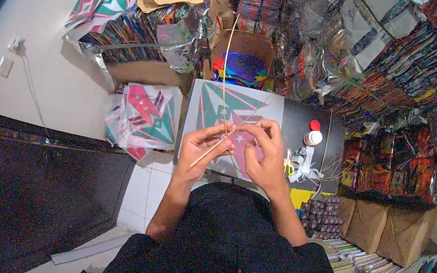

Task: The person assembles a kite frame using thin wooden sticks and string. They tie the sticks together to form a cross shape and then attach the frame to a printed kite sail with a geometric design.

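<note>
In front of me, my left hand (pixel 202 148) is closed on a long, thin bamboo stick (pixel 227 64) that rises upright and bows slightly. Another thin stick (pixel 206 154) lies slantwise across the same fingers, its thick lower end past the left thumb. My right hand (pixel 266 153) pinches near where the sticks meet; its fingertips almost touch the left ones. Whether a thread or tie sits there is too small to make out. Beneath both hands lies a sheet (pixel 209 100) printed with a green, pink and white star design, on a dark board (pixel 300 114).
Right of the sheet are a white bottle (pixel 313 138), a red cap (pixel 314 125), yellow-handled scissors (pixel 288 168), and white strips (pixel 302 166). More printed sheets (pixel 150 117) lie at the left. Bundled stacks (pixel 388 86) crowd the back and right; boxes (pixel 408 233) stand at the lower right.
</note>
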`<action>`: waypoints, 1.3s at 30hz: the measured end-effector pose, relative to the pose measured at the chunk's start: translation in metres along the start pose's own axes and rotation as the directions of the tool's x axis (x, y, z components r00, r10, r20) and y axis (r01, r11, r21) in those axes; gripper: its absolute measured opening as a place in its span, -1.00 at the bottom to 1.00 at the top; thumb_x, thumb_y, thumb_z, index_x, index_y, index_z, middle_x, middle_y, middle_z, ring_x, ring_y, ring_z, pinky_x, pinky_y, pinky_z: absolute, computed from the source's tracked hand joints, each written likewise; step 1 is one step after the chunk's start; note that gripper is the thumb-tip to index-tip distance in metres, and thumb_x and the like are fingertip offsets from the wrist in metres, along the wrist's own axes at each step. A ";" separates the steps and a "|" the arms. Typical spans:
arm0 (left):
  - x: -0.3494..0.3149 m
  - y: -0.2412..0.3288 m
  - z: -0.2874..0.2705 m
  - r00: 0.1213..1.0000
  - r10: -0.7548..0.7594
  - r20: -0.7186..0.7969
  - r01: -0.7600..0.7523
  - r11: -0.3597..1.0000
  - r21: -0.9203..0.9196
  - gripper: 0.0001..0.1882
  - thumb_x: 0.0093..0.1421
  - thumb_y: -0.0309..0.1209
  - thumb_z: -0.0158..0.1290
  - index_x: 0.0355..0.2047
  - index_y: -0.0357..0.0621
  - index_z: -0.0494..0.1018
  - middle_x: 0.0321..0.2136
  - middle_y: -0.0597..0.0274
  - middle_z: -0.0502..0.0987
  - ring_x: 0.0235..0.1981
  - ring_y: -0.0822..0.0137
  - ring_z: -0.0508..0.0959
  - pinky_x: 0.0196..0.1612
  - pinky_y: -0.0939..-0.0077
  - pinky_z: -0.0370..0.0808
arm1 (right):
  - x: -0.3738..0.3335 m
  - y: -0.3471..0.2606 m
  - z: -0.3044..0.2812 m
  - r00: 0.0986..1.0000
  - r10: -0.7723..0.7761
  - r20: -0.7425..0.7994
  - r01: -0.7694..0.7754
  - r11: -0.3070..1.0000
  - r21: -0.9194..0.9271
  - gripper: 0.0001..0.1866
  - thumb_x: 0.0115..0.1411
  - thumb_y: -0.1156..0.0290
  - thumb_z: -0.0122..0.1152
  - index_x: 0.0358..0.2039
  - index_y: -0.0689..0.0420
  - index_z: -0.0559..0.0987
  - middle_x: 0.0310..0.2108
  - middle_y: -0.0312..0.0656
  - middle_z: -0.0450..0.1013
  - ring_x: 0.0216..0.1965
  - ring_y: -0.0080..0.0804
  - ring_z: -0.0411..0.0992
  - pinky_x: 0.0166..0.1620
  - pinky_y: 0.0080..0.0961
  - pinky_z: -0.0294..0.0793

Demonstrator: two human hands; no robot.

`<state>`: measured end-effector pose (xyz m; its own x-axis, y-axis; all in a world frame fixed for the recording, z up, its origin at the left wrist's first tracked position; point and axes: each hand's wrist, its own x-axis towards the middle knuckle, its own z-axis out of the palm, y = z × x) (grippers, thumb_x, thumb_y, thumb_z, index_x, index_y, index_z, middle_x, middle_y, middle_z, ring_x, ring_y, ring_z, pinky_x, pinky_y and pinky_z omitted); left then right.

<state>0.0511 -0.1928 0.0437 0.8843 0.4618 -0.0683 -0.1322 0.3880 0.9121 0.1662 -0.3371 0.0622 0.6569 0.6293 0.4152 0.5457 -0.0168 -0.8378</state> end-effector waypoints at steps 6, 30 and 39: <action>-0.001 0.002 0.002 1.000 -0.013 -0.013 0.013 1.000 0.013 -0.54 0.20 -0.61 0.19 0.12 -0.38 0.42 0.01 0.01 0.56 -0.21 0.36 0.65 -0.13 0.42 0.68 | -0.003 -0.012 -0.002 0.999 0.000 0.033 -0.004 0.995 0.105 -0.59 0.02 0.68 0.04 -0.11 0.11 0.61 -0.17 -0.14 0.30 -0.21 -0.38 0.35 -0.14 -0.51 0.39; -0.006 0.003 0.001 0.996 -0.051 -0.071 0.046 0.997 -0.067 -0.55 0.18 -0.55 0.21 0.09 -0.35 0.43 -0.05 0.02 0.55 -0.25 0.25 0.66 -0.22 0.31 0.73 | 0.006 0.031 -0.018 0.991 0.080 -0.110 -0.086 0.995 -0.056 -0.56 0.05 0.66 0.07 -0.06 0.05 0.62 -0.23 -0.22 0.29 -0.37 -0.52 0.27 -0.30 -0.59 0.30; -0.006 0.007 0.004 0.997 -0.049 -0.060 0.044 0.995 -0.086 -0.55 0.17 -0.63 0.20 0.08 -0.41 0.43 -0.05 -0.02 0.56 -0.23 0.29 0.66 -0.17 0.40 0.70 | -0.001 0.007 -0.009 0.996 0.066 -0.053 -0.068 0.997 -0.031 -0.58 0.05 0.65 0.06 -0.06 0.08 0.61 -0.16 -0.08 0.30 -0.25 -0.30 0.38 -0.15 -0.44 0.44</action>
<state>0.0468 -0.1961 0.0524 0.8611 0.4895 -0.1375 -0.1312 0.4751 0.8701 0.1740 -0.3447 0.0587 0.7183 0.5844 0.3774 0.5159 -0.0835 -0.8526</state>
